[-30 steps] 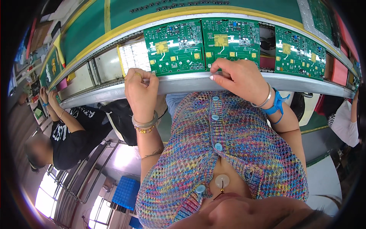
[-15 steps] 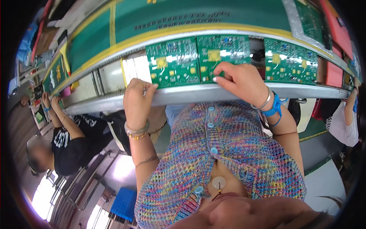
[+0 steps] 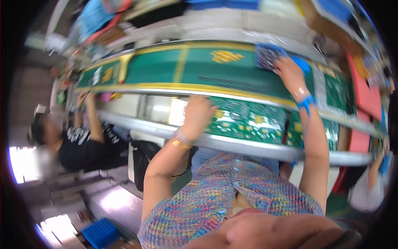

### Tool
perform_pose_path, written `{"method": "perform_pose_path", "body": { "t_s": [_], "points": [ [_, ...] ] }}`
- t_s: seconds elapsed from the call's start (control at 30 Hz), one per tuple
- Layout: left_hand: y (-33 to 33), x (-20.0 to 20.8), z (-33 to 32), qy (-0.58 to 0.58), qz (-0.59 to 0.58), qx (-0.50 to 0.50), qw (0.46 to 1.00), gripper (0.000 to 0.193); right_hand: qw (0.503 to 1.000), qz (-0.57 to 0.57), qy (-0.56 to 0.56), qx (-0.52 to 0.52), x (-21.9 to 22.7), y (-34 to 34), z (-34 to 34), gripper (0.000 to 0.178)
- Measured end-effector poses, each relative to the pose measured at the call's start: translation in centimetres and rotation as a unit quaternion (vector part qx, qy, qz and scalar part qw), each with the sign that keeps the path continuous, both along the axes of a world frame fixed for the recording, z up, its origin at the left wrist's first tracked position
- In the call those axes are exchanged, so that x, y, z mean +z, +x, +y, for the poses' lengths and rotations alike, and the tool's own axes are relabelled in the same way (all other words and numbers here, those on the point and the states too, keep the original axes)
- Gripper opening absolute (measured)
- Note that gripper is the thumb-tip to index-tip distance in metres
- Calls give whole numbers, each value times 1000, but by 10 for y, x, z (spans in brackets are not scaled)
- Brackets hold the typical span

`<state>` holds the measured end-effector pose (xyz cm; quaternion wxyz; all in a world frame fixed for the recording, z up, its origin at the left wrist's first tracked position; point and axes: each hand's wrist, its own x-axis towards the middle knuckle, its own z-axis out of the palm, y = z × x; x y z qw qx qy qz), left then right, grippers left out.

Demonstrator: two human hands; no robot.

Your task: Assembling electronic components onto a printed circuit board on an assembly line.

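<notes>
My left hand (image 3: pixel 196 117), blurred, is over the left end of a row of green circuit boards (image 3: pixel 242 114). Its fingers curl downward, and whether they hold anything is hidden. Out across the line, my right hand (image 3: pixel 290 74) is at the right edge of a blue tray (image 3: pixel 264 62) of small dark parts. The fingertips reach that tray's rim or contents, but motion smears them. The boards carry yellow blocks and small components, and lie in a metal-railed track in front of me.
Beyond the track runs a green work surface (image 3: pixel 155 68) with a pile of yellow parts (image 3: pixel 226 56) and rows of dark pins (image 3: pixel 232 83). A metal rail (image 3: pixel 257 146) borders my side. Red bins (image 3: pixel 365 97) stand at the right. Co-workers sit at both sides.
My right hand has left the circuit board and reached far across to the blue tray. My left hand stays by the left end of the boards. The view has shifted, showing more beyond the track.
</notes>
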<state>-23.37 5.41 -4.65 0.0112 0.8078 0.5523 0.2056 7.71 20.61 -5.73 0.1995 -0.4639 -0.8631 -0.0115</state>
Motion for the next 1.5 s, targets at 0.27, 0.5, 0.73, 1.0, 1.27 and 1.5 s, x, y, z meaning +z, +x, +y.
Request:
{"method": "perform_pose_path", "body": {
  "t_s": [0.27,0.5,0.73,1.0,1.27,1.5],
  "points": [
    [118,-13,162,47,30,-174,983,34,999,44,-3,12,0,3,-7,15],
    [139,-22,198,-20,147,-203,968,41,971,234,-21,-41,14,20,-27,9],
    [134,-24,196,-19,97,-248,964,29,920,304,-223,-103,18,21,-73,13],
    [128,-29,201,-32,36,-271,961,22,881,360,-294,-85,-7,29,-111,18],
    [124,-30,208,-43,-62,-263,962,19,829,449,-324,-87,-9,30,-143,17],
    [117,5,140,-374,-698,-59,608,33,789,474,-374,-119,5,27,-162,21]
  ]
}}
